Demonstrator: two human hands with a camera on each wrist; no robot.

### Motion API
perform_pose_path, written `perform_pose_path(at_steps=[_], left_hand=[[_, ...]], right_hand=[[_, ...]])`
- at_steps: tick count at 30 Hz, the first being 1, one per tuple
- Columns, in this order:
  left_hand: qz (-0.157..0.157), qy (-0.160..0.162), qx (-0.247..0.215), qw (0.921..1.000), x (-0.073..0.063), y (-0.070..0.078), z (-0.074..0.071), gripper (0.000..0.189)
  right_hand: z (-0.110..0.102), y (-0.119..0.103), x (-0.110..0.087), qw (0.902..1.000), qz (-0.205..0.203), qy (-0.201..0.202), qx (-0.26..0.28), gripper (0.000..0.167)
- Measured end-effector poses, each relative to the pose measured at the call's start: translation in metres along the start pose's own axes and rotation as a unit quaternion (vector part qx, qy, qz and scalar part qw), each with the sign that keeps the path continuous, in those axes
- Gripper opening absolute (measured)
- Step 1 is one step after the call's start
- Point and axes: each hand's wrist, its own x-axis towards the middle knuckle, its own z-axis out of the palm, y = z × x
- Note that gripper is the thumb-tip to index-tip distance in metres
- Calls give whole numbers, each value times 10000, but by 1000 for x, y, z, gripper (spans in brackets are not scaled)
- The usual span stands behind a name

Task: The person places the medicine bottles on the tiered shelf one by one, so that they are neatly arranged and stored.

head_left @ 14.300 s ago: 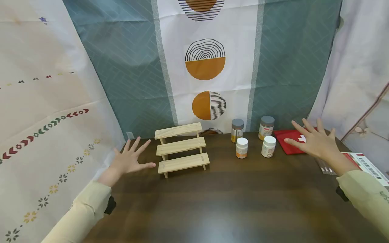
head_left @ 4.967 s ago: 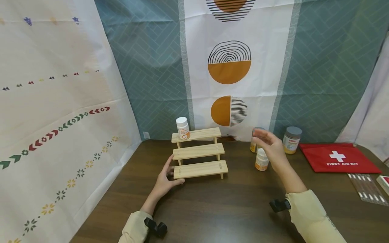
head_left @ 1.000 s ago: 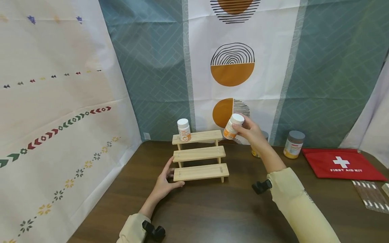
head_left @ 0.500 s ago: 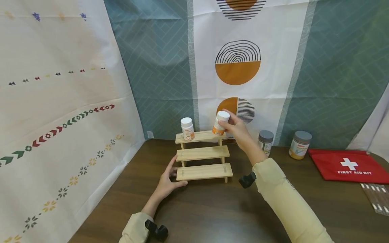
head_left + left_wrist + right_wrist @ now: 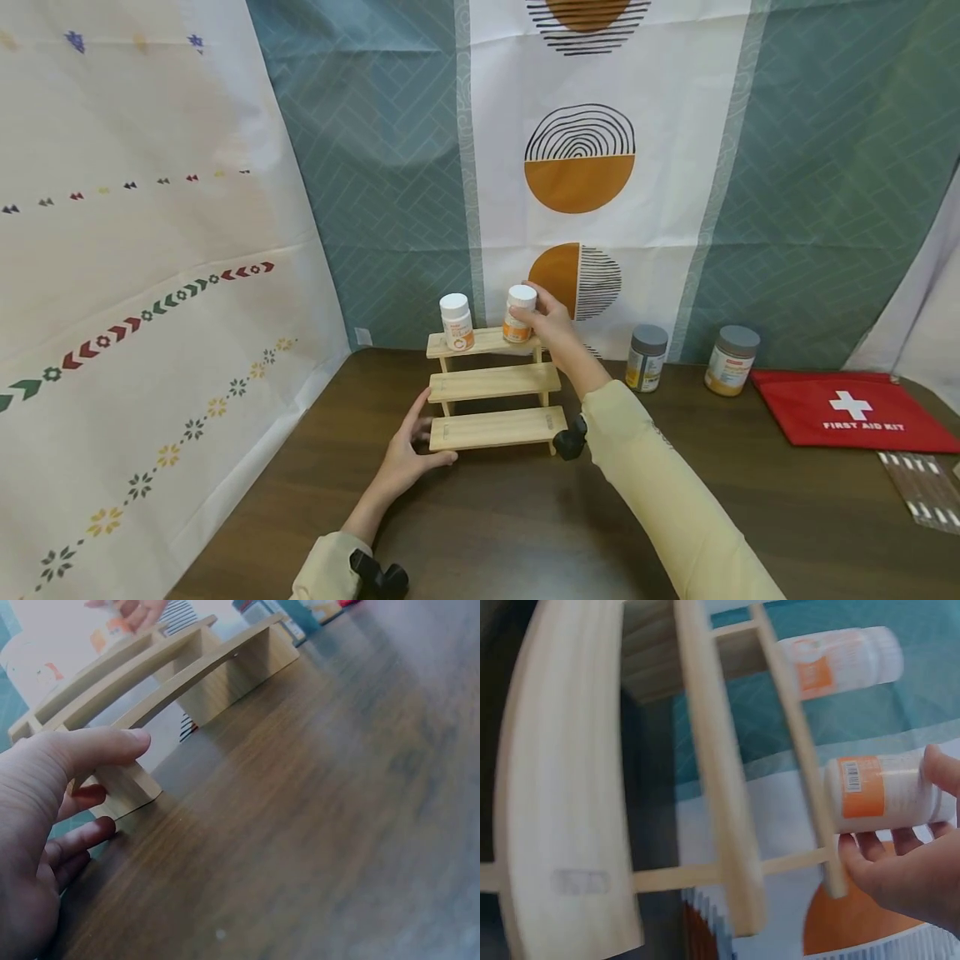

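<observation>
A three-step wooden stand (image 5: 495, 383) is at the middle of the dark table. My left hand (image 5: 402, 462) grips its left end, thumb along the lowest step in the left wrist view and fingers curled round the side. On the top step's left part stands a white pill bottle (image 5: 457, 323) with an orange label. My right hand (image 5: 552, 327) holds a second white pill bottle (image 5: 517, 321), upright at the right part of that step. In the right wrist view this bottle (image 5: 864, 787) has its base at the step's edge; whether it bears weight there I cannot tell.
Two grey-lidded jars (image 5: 647, 358) stand right of the stand, near the back. Farther right lie a red first aid kit pouch (image 5: 855, 408) and a clear pack of swabs (image 5: 918, 492). Fabric hangs behind and at the left.
My right hand has brought the second pill bottle leftward and down to the top step, turning it from tilted to upright. The first was set there earlier. My left hand stays on the stand.
</observation>
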Motion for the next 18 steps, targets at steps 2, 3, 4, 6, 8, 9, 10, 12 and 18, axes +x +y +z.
perform_pose_path(at_steps=[2,3,4,6,8,9,10,12,18], left_hand=[[-49,-2,26,10000,0,2,0,102],[-50,7,27,10000,0,2,-1,102],[-9,10,37,10000,0,1,-1,103],[-45,71,39,10000,2,-5,0,104],[-80,128,52,9999,5,-14,1,105],[-64,134,52,9999,6,-19,1,106],[-55,139,44,9999,7,-23,2,106],[-80,139,-4,9999,9,-30,2,107],[-81,69,-89,9999,9,-34,3,106]], right_hand=[[2,3,2,9996,-22,-7,-284,65],[4,4,3,9992,-40,-16,-397,65],[5,5,4,9988,-57,-18,-493,65],[7,6,5,9979,-34,-17,-652,66],[9,7,7,9973,30,6,-731,66],[9,7,6,9972,69,11,-743,66],[9,7,6,9971,103,13,-751,66],[8,8,6,9968,153,0,-779,66],[6,9,5,9966,261,-95,-774,67]])
